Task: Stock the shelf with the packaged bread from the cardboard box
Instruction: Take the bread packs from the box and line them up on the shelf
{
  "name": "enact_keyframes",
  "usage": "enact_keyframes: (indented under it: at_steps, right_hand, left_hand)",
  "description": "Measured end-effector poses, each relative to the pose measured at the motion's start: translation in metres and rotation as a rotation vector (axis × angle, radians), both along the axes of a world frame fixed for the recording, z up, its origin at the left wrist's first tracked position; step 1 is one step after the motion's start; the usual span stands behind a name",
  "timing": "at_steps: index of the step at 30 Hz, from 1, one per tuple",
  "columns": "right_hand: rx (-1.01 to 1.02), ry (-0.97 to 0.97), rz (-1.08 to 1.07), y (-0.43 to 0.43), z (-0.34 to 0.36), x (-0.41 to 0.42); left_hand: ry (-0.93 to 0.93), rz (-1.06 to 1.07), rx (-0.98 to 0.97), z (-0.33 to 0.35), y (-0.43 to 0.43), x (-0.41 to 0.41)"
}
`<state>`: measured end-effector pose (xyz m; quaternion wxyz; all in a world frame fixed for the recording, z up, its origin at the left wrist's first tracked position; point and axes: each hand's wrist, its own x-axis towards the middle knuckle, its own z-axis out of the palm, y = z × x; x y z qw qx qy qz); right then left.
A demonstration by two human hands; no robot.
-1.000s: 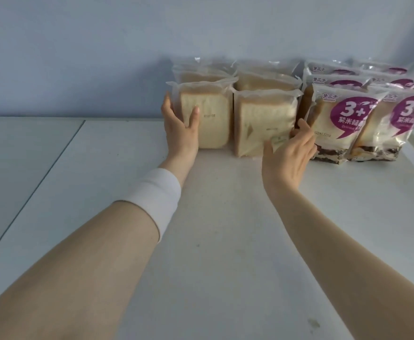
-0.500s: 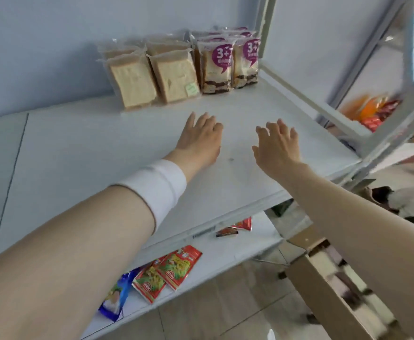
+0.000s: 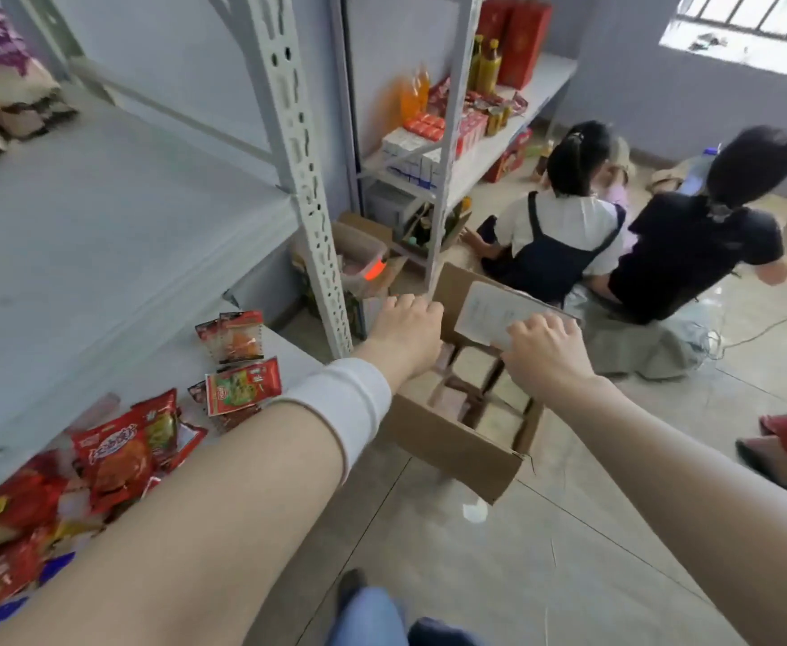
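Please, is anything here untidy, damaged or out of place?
The red snack packets on the lower shelf lie in a loose, overlapping heap, not in rows. The cardboard box has a ragged near corner.

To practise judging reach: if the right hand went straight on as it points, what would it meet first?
Likely the white label on the raised far flap of the cardboard box; depth is unclear.

The brown cardboard box (image 3: 447, 442) stands open on the floor, near the foot of the shelf (image 3: 102, 216), its far flap raised and bearing a white label. Pale bread packs (image 3: 471, 366) lie inside, blurred. More packs with purple labels (image 3: 7, 81) stand at the shelf's back left.
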<state>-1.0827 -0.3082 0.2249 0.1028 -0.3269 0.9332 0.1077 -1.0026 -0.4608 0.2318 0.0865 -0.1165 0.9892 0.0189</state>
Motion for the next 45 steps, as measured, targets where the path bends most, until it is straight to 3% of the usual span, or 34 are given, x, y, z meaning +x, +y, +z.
enact_keyframes:
  at_steps: [7, 17, 21, 25, 29, 35, 38, 40, 45]
  right_hand:
    - [0.034, -0.187, -0.142, 0.042, -0.102, -0.050]
    - [-0.128, -0.620, -0.621, -0.019, -0.305, -0.132]
    - [-0.335, -0.705, -0.929, -0.051, -0.403, -0.183]
    - [-0.389, -0.686, -1.048, -0.069, -0.474, -0.204]
    - [-0.397, -0.624, -1.201, -0.077, -0.497, -0.206]
    - [-0.598, -0.650, -1.255, -0.068, -0.476, -0.199]
    - [-0.821, -0.804, -1.473, -0.046, -0.450, -0.191]
    - [-0.850, -0.856, -1.563, -0.026, -0.431, -0.180]
    - [-0.838, -0.915, -1.469, 0.017, -0.377, -0.136]
  left_hand:
    - [-0.229, 0.008, 0.137, -0.102, 0.007, -0.072]
    - [-0.470, 0.615, 0.616, -0.326, -0.054, -0.169]
    - [-0.501, 0.700, 0.592, -0.421, -0.069, -0.184]
    - [-0.395, 0.669, 0.556, -0.473, -0.072, -0.187]
    - [-0.255, 0.694, 0.588, -0.487, -0.073, -0.187]
    - [-0.269, 0.652, 0.688, -0.476, -0.079, -0.182]
    - [-0.204, 0.682, 0.803, -0.453, -0.084, -0.170]
    - [-0.133, 0.753, 0.861, -0.428, -0.089, -0.160]
    - [0.128, 0.874, 1.092, -0.347, -0.091, -0.119]
